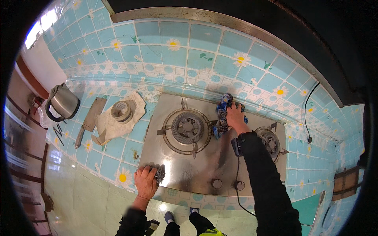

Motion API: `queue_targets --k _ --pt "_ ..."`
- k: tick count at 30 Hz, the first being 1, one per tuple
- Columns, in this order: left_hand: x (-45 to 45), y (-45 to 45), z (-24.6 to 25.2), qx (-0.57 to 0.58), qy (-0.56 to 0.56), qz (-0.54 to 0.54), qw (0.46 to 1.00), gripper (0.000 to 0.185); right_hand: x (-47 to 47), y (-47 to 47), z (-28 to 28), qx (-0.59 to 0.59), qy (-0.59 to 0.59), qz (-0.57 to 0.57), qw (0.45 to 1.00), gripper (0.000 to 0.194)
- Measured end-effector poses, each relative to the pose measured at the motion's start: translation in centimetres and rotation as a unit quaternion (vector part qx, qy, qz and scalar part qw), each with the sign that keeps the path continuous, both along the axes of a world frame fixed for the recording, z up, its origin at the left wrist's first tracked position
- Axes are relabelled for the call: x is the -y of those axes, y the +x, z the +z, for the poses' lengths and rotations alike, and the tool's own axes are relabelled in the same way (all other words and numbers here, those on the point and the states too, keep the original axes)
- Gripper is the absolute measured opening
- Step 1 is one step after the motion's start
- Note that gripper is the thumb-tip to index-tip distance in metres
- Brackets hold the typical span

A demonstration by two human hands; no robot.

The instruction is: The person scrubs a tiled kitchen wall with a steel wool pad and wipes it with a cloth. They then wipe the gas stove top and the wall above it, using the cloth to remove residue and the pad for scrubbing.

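Observation:
My right hand (235, 116) presses a crumpled blue patterned cloth (222, 113) onto the steel gas stove (180, 174), near its back edge between the two burners. At the stove's front left corner, my left hand (146, 180) grips a steel wool scourer (160, 173). The left burner (187, 126) has a round ridged head within a ring-shaped pan support. Partly behind my right forearm is the right burner (269, 143). Two control knobs (217, 183) sit along the stove's front.
Left of the stove, a roll of tape (121, 111) rests on a stained pale sheet (137, 104). Beside it lies a cleaver (95, 113), and farther left stands a steel electric kettle (65, 101). A black cable (306, 109) hangs against the tiled wall. The range hood (189, 13) overhangs the back.

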State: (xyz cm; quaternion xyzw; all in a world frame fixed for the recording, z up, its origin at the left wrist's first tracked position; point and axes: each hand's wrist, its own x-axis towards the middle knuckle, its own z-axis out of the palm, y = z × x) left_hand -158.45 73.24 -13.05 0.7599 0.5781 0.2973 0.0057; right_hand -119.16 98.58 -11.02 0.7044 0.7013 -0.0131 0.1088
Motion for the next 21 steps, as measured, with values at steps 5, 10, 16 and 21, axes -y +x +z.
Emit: queue_targets --k 5,10,16,21 --pt "0.0 0.0 0.2 -0.012 -0.022 0.003 1.000 0.036 3.2 2.2 -1.2 -0.010 -0.019 -0.011 1.000 0.038" --pt "-0.1 -0.1 0.7 -0.018 -0.052 -0.008 0.998 0.039 3.9 3.3 -1.0 0.080 -0.068 0.011 0.994 0.033" --pt "0.0 -0.1 0.7 -0.014 -0.047 -0.006 0.999 0.040 -1.2 -1.9 1.1 0.014 -0.016 0.188 0.982 0.024" --pt "0.2 0.0 0.4 -0.015 -0.041 -0.007 0.999 0.040 -0.9 -1.5 1.1 0.047 0.010 0.267 0.962 0.025"
